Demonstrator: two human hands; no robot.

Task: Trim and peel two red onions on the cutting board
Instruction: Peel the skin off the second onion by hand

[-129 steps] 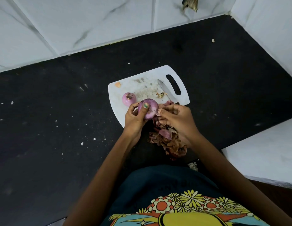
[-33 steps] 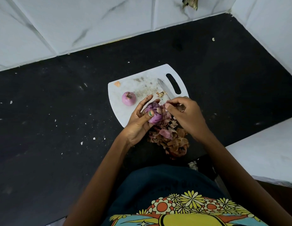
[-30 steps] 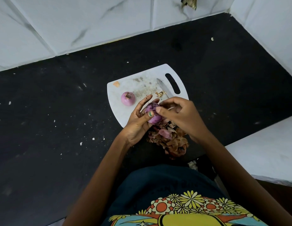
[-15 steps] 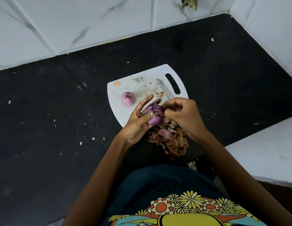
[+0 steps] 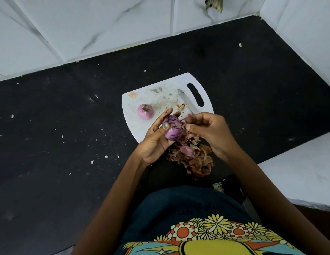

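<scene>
My left hand (image 5: pixel 154 139) grips a purple-streaked red onion (image 5: pixel 173 130) over the near edge of the white cutting board (image 5: pixel 142 128). My right hand (image 5: pixel 211 131) pinches a strip of onion skin (image 5: pixel 185 121) at the onion's right side. A second red onion (image 5: pixel 145 111), peeled and trimmed, sits on the board's left part. A knife (image 5: pixel 187 103) lies on the board beside its handle slot, the handle end hidden behind my right hand.
A heap of brown and purple onion skins (image 5: pixel 192 157) lies on the black counter (image 5: pixel 59 144) just in front of the board. White tiled walls (image 5: pixel 105 24) border the counter at the back and right. A white ledge (image 5: pixel 304 172) sits at the right.
Over the last seconds the onion in my left hand has lost outer skin and now shows dark streaks. My right hand has kept pulling skin off at its right side.
</scene>
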